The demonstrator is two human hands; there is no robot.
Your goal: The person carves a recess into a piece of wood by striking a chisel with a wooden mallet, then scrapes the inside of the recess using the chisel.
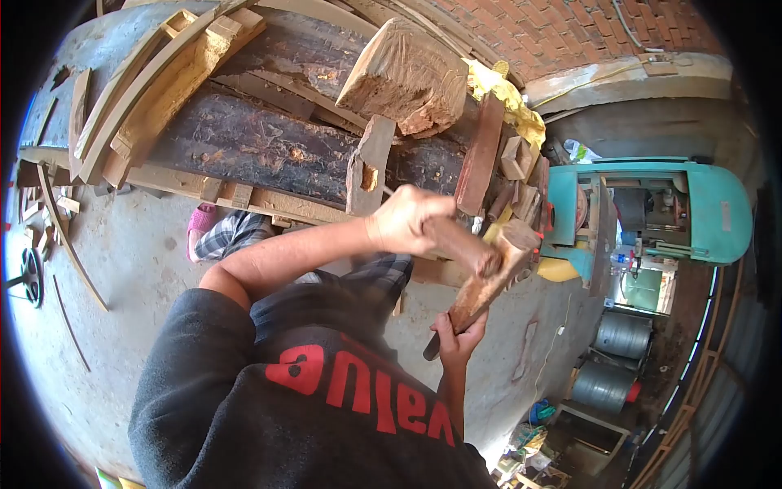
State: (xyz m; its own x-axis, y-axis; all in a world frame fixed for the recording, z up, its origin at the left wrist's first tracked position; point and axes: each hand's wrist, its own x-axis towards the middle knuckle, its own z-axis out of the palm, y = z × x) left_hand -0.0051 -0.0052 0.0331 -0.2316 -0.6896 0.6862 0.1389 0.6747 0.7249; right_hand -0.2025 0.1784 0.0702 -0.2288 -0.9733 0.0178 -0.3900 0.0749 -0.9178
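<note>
Near centre, the left hand (410, 218) is clenched around a wooden handle (460, 243), while at five o'clock the right hand (456, 336) grips a wooden block (493, 273) and a dark tool whose shape is hard to make out. At four o'clock stand two metal drums (612, 359), contents hidden. Stacked timber (277, 138) fills twelve o'clock; a green bandsaw (676, 208) sits at three.
</note>
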